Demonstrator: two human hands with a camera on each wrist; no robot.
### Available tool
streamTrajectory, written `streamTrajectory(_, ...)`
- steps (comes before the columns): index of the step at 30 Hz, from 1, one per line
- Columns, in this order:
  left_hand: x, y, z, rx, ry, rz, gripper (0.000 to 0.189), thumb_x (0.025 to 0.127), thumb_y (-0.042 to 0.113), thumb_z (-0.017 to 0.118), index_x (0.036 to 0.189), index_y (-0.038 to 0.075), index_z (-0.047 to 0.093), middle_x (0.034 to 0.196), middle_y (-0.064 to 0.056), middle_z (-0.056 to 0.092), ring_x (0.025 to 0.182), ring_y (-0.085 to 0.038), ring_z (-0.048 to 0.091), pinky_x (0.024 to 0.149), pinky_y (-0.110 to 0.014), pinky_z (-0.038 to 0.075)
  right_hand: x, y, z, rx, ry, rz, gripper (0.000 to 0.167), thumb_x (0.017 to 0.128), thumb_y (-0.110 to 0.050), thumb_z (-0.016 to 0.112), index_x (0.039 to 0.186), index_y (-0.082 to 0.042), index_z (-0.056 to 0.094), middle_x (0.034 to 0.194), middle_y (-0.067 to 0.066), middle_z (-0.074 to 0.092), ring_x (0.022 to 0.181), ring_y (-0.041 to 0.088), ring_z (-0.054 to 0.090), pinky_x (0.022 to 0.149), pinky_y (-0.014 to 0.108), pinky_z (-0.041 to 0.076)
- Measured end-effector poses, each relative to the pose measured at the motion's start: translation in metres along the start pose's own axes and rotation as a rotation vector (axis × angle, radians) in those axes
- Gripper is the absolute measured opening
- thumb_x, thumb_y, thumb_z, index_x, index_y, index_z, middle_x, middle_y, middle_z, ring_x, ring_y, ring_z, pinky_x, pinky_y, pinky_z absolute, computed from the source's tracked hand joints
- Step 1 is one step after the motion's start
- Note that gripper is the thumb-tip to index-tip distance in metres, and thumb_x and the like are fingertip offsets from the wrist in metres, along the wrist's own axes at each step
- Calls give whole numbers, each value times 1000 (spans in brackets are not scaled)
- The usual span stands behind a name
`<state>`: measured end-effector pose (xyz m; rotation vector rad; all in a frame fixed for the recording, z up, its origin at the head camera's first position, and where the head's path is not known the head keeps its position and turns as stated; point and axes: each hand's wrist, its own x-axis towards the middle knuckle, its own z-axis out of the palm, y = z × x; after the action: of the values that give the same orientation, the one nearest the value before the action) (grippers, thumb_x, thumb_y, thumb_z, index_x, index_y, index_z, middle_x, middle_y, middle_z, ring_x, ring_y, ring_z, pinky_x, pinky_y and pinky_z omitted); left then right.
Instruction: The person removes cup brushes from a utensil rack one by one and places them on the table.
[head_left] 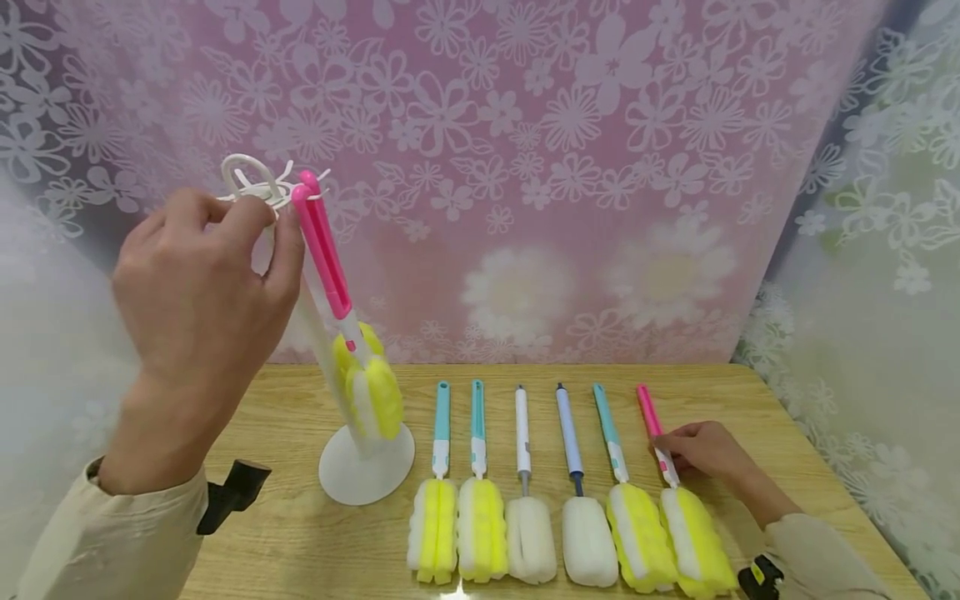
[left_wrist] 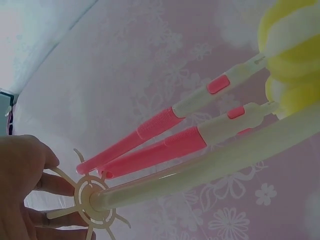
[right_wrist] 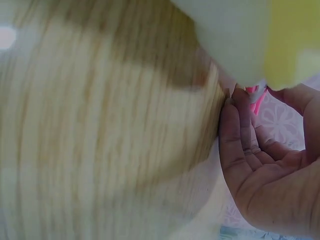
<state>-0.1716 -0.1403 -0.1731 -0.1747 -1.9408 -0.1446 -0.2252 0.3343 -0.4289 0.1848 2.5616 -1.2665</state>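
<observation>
My left hand grips the hooked top of a white stand, its fingers among the hooks in the left wrist view. Two sponge brushes with pink handles hang from those hooks, their yellow and white heads beside the pole. The stand's round white base is on the wooden table. At the right end of a row of brushes, my right hand pinches a pink-handled sponge brush near its white neck. In the right wrist view that brush's head partly hides the fingertips.
Left of the held brush lie a teal-handled sponge brush, two white-headed brushes, one with a blue handle and one with a white handle, then two more teal-handled brushes. Behind the wooden table hangs a pink floral curtain.
</observation>
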Motion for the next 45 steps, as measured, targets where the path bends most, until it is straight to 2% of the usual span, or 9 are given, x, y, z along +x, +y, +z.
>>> streamTrajectory(6,1,0,-1,0,1,13,44,97,36,46,83,-1,65,75,-23,55,65,-41,52,64,-56,42,-4,-6,-1,-32,-7,-14,47,90,-31,63,104,14,63,80,6,67,73,21,66,66,36,55)
streamTrajectory(12,2,-1,-1,-21,-12,32,39,96,31,45,82,-1,63,74,-22,54,66,-40,51,63,-55,42,-12,-15,-11,-130,-36,-63,59,97,-39,51,111,18,57,87,11,67,76,24,65,67,37,53)
streamTrajectory(14,2,-3,-2,-38,-20,36,35,95,26,46,83,-2,63,75,-22,55,66,-40,50,62,-54,42,-16,-26,-14,-201,-26,-105,63,98,-44,47,116,16,55,94,16,66,80,26,64,66,38,52)
streamTrajectory(18,1,-8,-5,-84,-40,30,30,93,23,47,89,-2,64,77,-22,55,64,-40,49,58,-53,41,-26,-61,-12,-258,10,-222,68,97,-49,46,126,12,51,112,23,61,94,32,63,72,42,53)
streamTrajectory(22,1,-10,-6,-122,-51,23,30,93,23,46,96,1,66,78,-21,54,64,-38,49,58,-54,40,-40,-101,1,-167,39,-350,59,97,-43,49,129,7,52,115,20,61,98,31,62,79,45,53)
streamTrajectory(27,0,-10,-5,-134,-59,24,31,93,23,45,96,1,66,81,-21,54,68,-38,51,61,-54,41,-50,-151,35,-18,26,-482,45,97,-36,53,127,-2,56,113,12,64,98,24,64,84,41,52)
streamTrajectory(33,-1,-9,0,-149,-39,27,30,93,22,45,88,-1,64,80,-20,53,70,-39,52,67,-55,41,-51,-203,77,114,17,-632,33,96,-32,56,119,-9,63,103,4,66,90,18,63,79,36,53)
streamTrajectory(40,-2,-9,2,-144,-51,36,30,94,22,44,87,-2,62,80,-21,51,68,-39,51,65,-53,41,-53,-253,121,340,-19,-773,29,95,-26,59,118,-9,64,104,4,65,91,17,63,79,32,53)
streamTrajectory(45,-2,-11,0,-123,-55,28,32,95,22,44,88,-3,62,80,-21,51,68,-39,50,63,-53,40,-63,-297,152,429,-40,-861,32,93,-23,63,120,-7,63,110,3,65,96,15,62,83,31,51)
